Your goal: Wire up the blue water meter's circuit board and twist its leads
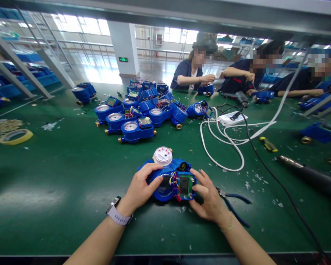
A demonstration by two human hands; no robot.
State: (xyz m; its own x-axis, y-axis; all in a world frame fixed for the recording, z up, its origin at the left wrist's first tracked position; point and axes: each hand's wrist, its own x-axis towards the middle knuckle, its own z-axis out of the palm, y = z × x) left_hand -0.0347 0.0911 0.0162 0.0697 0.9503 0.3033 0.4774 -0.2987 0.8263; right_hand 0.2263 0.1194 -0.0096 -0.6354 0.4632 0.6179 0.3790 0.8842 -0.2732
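A blue water meter housing [171, 180] lies on the green table [57, 176] in front of me, with coloured wires and a small green display board showing inside. My left hand [142, 187] grips its left side, fingers curled over the rim. My right hand [208, 197] holds the right side, thumb and fingers pressed by the display board. A white round dial unit [162, 155] rests just behind the housing, touching its far edge.
Several blue meters [138, 114] are piled mid-table. Blue-handled pliers [234, 206] lie right of my hand. A white power strip [233, 118] with looping cable, a screwdriver [268, 144], a black tool [309, 175] and a yellow tape roll [15, 136] lie around. Three people work across the table.
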